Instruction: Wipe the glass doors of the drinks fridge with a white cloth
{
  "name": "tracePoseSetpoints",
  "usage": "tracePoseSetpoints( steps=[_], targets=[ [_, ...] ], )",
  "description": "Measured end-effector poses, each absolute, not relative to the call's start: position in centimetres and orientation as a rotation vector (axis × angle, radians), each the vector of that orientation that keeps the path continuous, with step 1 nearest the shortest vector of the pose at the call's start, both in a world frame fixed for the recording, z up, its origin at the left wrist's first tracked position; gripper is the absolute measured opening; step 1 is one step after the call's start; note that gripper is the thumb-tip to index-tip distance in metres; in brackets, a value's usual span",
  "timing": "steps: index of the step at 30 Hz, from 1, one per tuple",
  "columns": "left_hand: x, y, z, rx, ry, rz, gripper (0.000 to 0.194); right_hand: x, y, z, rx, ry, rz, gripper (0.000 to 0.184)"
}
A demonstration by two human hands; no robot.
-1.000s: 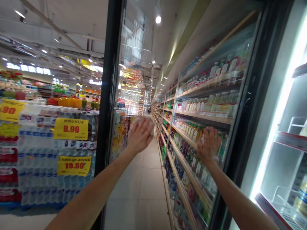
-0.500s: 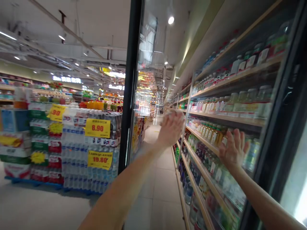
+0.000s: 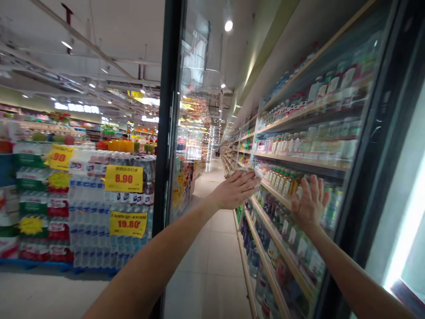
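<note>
Cloth (image 3: 245, 169) at centre of frame, under left hand (image 3: 236, 191), apparently mid-wipe on door (image 3: 168, 133).
Left hand flat, fingers straight and nearly together; can't tell if it grips or just pins the cloth. Right hand (image 3: 309, 203), right of centre, spread, holding nothing; contact with door unclear. Next stroke likely calls for even, flat pressure. Most of cloth hidden; door cut off top and bottom; bottles (image 3: 282, 180) at right blurry.
</note>
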State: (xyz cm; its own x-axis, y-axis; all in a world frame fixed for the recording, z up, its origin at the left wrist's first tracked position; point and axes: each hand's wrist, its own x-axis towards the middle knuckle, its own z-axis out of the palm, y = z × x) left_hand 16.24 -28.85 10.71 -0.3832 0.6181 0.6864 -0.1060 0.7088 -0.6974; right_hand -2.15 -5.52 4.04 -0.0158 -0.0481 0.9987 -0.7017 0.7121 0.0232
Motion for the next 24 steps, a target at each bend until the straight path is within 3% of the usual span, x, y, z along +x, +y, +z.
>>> tracePoseSetpoints(
  steps=[2,7,13,19,24],
  targets=[
    [16.5,-29.4,11.4,-0.408,-1.800,0.760,0.048,-2.1,-5.4,4.1,0.647,-1.538,0.565,0.058],
    [15.7,-30.2,14.1,0.144,-1.626,0.239,0.062,-1.9,-5.4,4.2,0.637,-1.565,0.551,0.058],
    [14.2,-27.1,11.7,-0.484,-1.954,0.666,0.052,-2.0,-5.4,4.2,0.622,-1.570,0.544,0.056],
    [14.7,-28.4,14.3,0.074,-1.693,0.355,0.054,-2.0,-5.4,4.1,0.626,-1.570,0.558,0.056],
    [13.8,-26.2,11.7,-0.548,-1.958,0.751,0.048,-1.9,-5.4,4.2,0.644,-1.564,0.557,0.058]
  ],
)
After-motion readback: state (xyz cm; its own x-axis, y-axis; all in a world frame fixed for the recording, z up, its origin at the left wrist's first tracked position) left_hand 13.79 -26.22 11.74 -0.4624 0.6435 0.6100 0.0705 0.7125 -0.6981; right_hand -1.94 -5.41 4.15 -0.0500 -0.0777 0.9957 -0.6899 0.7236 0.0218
